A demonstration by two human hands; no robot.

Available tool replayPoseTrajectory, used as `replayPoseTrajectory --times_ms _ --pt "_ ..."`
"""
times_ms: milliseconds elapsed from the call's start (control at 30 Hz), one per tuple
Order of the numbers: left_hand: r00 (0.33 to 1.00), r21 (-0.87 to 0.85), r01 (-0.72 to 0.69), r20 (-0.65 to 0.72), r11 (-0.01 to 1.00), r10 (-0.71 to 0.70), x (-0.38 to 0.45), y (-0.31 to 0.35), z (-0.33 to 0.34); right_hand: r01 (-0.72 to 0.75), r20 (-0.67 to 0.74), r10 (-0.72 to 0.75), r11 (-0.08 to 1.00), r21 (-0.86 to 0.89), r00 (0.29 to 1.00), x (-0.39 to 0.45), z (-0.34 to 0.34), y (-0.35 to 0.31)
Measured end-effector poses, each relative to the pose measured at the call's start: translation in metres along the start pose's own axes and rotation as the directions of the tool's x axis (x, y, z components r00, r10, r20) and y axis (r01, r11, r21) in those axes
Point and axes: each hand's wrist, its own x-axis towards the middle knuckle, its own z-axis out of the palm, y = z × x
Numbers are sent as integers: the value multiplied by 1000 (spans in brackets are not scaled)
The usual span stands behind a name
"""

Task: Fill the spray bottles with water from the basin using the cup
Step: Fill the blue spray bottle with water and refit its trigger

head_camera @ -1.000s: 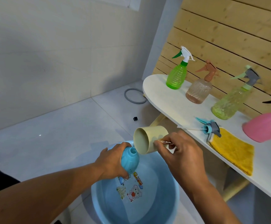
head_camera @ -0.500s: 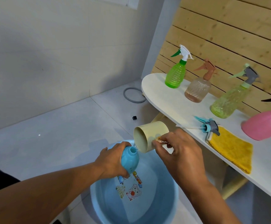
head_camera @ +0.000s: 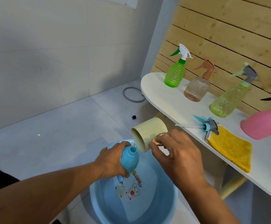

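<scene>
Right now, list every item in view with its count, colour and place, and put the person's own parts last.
spray bottle body: 1, light blue, uncapped, held over the basin
cup: 1, pale yellow, tipped with its rim at the bottle mouth
basin: 1, blue, on the floor, water and cartoon stickers inside
capped spray bottles: 4 on the shelf, green, clear brownish, yellow-green, pink
loose spray head: 1, teal and grey, on the shelf beside the cloth
cloth: 1, yellow, on the shelf
shelf: 1, white
ring: 1, grey, on the floor
small cube: 1, black, on the floor
left hand: grips the bottle body
right hand: holds the cup by its handle
</scene>
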Motion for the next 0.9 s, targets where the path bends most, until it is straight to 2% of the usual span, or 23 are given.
replayPoseTrajectory --times_ms 200,300,400,467,567,633,733,800,900 --pt "1000 9 -13 1 1000 13 0 0 -1 33 -20 -33 999 10 999 -2 3 0" --pt "1000 -7 -5 4 1000 5 0 1 -1 -160 13 159 983 89 987 -3 8 2" --pt "1000 -43 5 -3 999 -5 -1 -1 -1 -454 120 438 862 225 891 -4 16 9" --pt "1000 -70 21 -12 997 -22 -1 -4 -1 -596 201 562 743 304 802 -6 22 17" --pt "999 -94 29 -33 995 -32 1 -8 -1 -744 331 666 590 314 668 -12 46 35" --pt "998 -110 29 -50 994 -34 3 -10 -2 -806 417 692 539 246 590 -22 70 50" --pt "996 -133 33 -74 991 -44 4 -11 -3 -849 534 690 518 106 488 -41 110 68" --pt "996 -146 36 -78 989 -48 4 -12 -2 -839 603 668 544 4 436 -57 136 76" --pt "996 -157 41 -77 987 -54 5 -17 0 -743 649 630 653 -146 427 -75 170 83"
